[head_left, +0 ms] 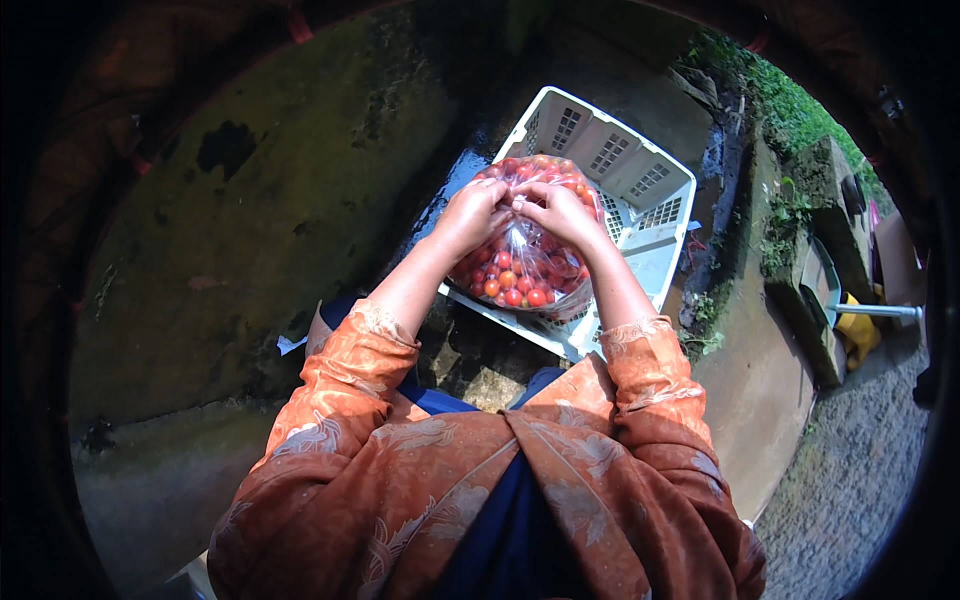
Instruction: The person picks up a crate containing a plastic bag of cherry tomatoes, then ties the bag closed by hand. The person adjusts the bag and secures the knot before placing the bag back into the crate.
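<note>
A clear plastic bag [520,272] filled with small red and orange tomatoes sits inside a white plastic crate [640,215] on the ground in front of me. My left hand [472,213] and my right hand [562,211] meet at the top of the bag. Both pinch the gathered plastic at its mouth, fingers closed on it. My forearms, in orange patterned sleeves, reach forward from the lower edge. The bag fills the near half of the crate and hides its floor there.
Damp, mossy concrete [260,220] spreads to the left and ahead. A concrete ledge with green plants [790,120] runs along the right, above a gravel strip [860,470]. A yellow object [858,335] and a grey pipe [885,311] lie at the right.
</note>
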Demonstrator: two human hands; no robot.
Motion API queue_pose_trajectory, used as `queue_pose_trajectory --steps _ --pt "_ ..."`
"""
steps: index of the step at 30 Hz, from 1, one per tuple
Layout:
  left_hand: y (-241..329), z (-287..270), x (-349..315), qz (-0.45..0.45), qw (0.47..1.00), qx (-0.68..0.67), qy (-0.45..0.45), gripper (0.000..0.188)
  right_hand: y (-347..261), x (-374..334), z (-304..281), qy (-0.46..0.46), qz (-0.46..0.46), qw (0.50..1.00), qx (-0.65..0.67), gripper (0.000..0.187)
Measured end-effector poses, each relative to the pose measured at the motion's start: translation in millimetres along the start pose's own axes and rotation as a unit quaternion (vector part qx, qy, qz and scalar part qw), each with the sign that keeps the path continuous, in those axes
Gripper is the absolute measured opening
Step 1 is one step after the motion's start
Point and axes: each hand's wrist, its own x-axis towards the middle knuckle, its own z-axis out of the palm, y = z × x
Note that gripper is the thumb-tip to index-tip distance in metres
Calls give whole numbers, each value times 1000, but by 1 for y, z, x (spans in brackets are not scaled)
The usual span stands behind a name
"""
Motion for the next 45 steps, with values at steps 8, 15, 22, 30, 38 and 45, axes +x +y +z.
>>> queue_pose_trajectory --steps 8,15,22,30,38,45 --pt "-5 1 -5 -25 996 -82 30 17 -4 -7 -10 1 -36 998 -60 14" --pt "-16 15 -13 -44 988 -136 56 14 -15 -28 4 186 10 979 76 13" --pt "-8 15 -15 -128 963 -232 36 17 -2 -19 5 161 87 969 167 12" --pt "-2 14 -11 -102 990 -92 29 24 -25 -6 -27 143 -102 984 -34 17" --pt "-10 13 -3 -155 975 -154 -28 22 -18 -15 -16 16 -239 915 -325 30" --pt "-17 12 1 -209 937 -257 -111 24 8 1 -10 18 -271 951 -146 18"
